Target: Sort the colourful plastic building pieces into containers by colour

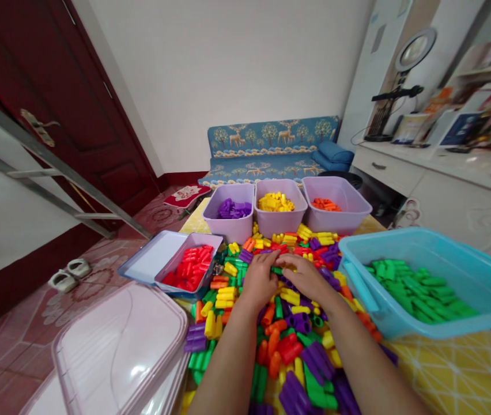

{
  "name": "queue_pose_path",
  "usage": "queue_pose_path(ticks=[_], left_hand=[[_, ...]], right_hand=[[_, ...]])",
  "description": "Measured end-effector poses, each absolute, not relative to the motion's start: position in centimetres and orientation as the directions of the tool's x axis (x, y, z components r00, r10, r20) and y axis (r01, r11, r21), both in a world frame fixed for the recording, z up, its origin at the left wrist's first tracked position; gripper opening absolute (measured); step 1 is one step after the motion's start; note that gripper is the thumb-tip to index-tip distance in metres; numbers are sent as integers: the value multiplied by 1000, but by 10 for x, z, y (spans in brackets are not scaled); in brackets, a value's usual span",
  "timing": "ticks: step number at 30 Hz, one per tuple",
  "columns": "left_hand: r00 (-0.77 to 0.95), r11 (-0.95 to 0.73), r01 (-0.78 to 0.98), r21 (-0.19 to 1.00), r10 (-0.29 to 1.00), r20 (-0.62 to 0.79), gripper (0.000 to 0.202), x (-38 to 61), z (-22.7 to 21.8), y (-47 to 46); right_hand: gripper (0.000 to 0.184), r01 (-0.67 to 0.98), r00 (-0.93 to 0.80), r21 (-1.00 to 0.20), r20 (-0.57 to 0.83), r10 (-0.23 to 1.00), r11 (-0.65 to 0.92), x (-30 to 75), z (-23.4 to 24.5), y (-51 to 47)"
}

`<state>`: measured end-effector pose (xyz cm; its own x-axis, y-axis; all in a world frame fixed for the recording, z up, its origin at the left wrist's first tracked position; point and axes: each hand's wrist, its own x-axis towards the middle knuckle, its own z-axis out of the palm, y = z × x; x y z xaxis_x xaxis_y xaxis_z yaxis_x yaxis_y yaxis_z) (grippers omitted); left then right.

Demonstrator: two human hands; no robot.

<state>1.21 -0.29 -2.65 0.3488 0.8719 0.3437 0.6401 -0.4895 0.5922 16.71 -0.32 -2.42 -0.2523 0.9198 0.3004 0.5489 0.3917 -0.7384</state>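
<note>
Both of my hands are low over a mixed pile of plastic building pieces [299, 321] in purple, yellow, green, red and orange. My left hand [261, 278] curls down into the pile, its fingers bent close together; whatever is under them is hidden. Facing it, my right hand [303, 275] reaches leftward with its fingers stretched and slightly curved, thumb apart, and nothing visible in its grasp. The fingertips of the two hands nearly meet. A bit of green plastic [277, 270] shows between them.
Behind the pile stand lilac bins with purple pieces [233, 209], yellow pieces [275, 202] and orange pieces [325, 204]. A box of red pieces [191, 266] sits left; a blue tub [418, 233] with green pieces stands right. Pale lids [120, 340] lie front left.
</note>
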Motion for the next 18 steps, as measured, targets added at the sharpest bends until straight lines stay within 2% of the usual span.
queue_pose_path(ticks=[4,7,9,12,14,18], left_hand=[[353,-510,677,531,857,375,60,14,-22,-6],[328,-496,699,514,862,386,54,14,-20,-6],[316,-492,698,520,863,393,50,14,-21,-6],[301,-488,674,555,867,397,49,13,-24,-5],[281,-486,639,596,869,406,56,13,-27,-4],[268,-487,545,683,872,409,71,11,-30,-3]], right_hand=[[25,510,-69,-808,305,950,297,165,-26,-1],[25,577,-6,-753,383,924,316,163,-27,-2],[33,658,24,-691,416,909,299,161,-27,-3],[52,745,34,-642,309,951,182,159,-28,-5],[58,748,-16,-647,205,979,148,160,-29,-6],[62,637,-95,-746,174,980,194,164,-27,-6]])
